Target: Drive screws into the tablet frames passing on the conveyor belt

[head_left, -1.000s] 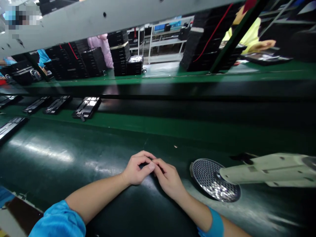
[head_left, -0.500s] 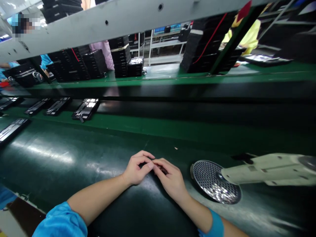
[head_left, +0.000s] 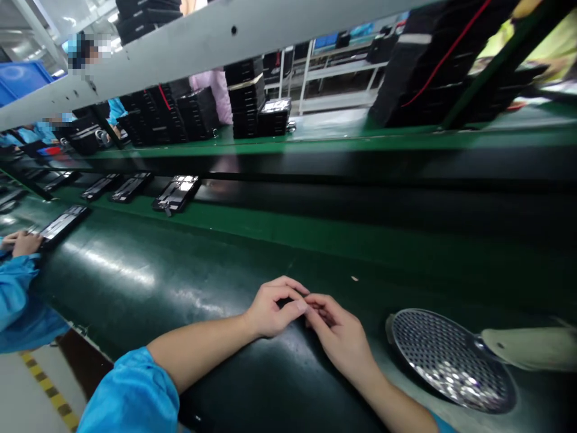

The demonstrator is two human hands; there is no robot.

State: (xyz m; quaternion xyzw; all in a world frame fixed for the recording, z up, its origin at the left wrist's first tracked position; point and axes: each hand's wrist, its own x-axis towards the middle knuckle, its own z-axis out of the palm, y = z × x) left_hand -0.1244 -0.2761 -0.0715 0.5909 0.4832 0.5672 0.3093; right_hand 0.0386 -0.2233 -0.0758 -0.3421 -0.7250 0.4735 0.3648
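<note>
My left hand [head_left: 276, 308] and my right hand [head_left: 339, 335] meet at their fingertips over the green work surface [head_left: 216, 270]. The left thumb and forefinger come together against the right fingertips. The right fingers are curled in, with the thumb close to them. Whatever lies between the fingertips, if anything, is hidden. A round perforated metal disc [head_left: 453, 359] on a pale green arm [head_left: 527, 347] is to the right of my right hand. Beyond my hands, a small pale scrap [head_left: 354, 278] lies on the surface.
Open flat black devices [head_left: 177, 193] line the sunken belt at the left. A co-worker's hand [head_left: 27, 243] touches another device [head_left: 64, 224] at the far left. Stacks of black trays [head_left: 246, 102] stand on the back shelf, below a grey beam [head_left: 270, 36].
The view has swung left, so my hands and the disc appear farther right. A co-worker's hands and blue sleeves have come into view at the left. My fingertips stay together.
</note>
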